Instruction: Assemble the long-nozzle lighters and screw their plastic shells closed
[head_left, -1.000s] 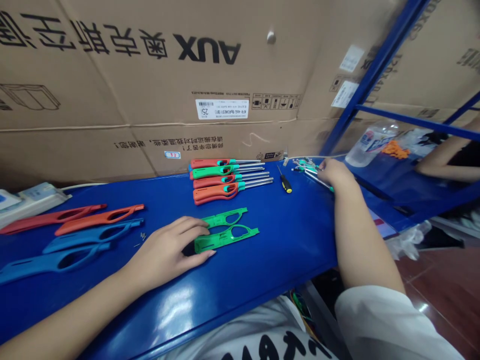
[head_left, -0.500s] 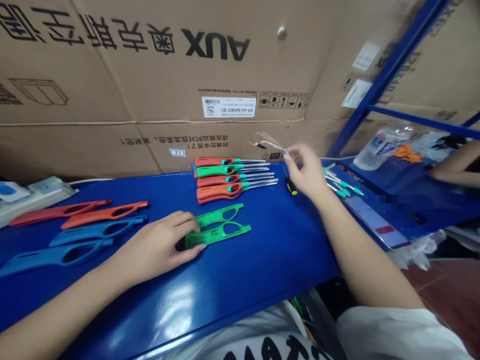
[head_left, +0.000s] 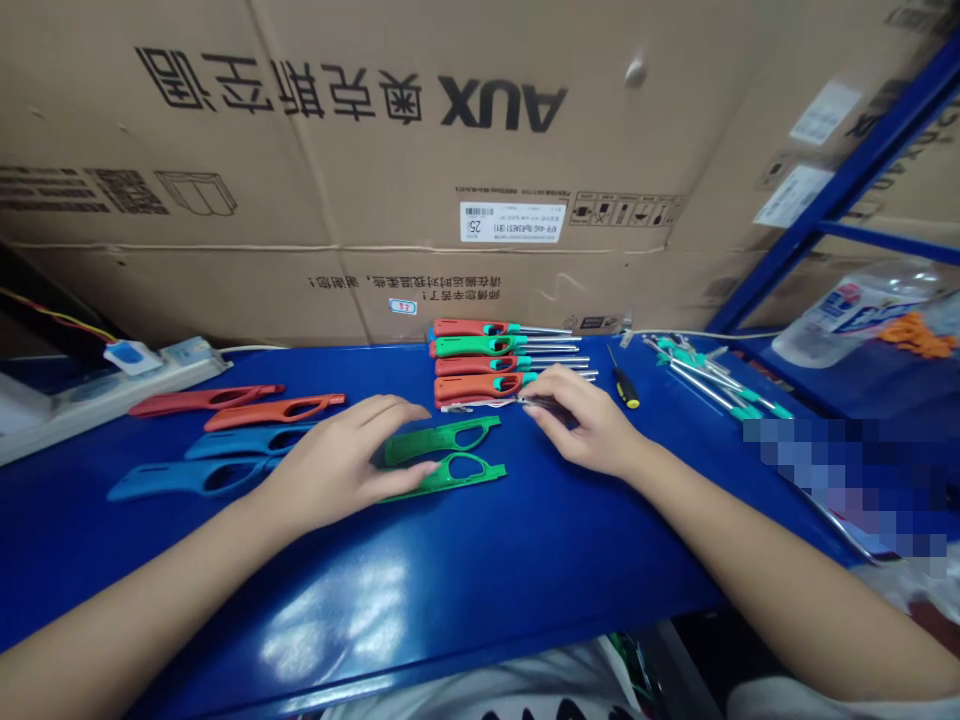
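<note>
Two green lighter shell halves [head_left: 463, 467] lie on the blue table, one behind the other. Over their left ends is my left hand [head_left: 341, 460], thumb and fingers apart; its thumb overlaps the nearer half, and I cannot tell whether it presses on it. To the right of the shells my right hand [head_left: 581, 420] pinches a small wired part [head_left: 517, 401], its pale wires stretching left in front of the lighters. Several assembled red, green and orange lighters [head_left: 480, 385] with metal tubes lie stacked just behind. The right fingers partly cover the wired part.
Red, orange and blue shell halves [head_left: 176, 478] lie at left beside a white power strip [head_left: 191, 355]. A yellow-black screwdriver [head_left: 625, 387] and several metal tubes with teal ends [head_left: 705, 378] are at right, near a plastic bottle [head_left: 825, 318]. A cardboard wall [head_left: 337, 200] stands behind.
My right hand has come down and left from the back right, bringing the wired part near the green shells. My left hand has loosened and lifted slightly off the shells. The view has shifted left.
</note>
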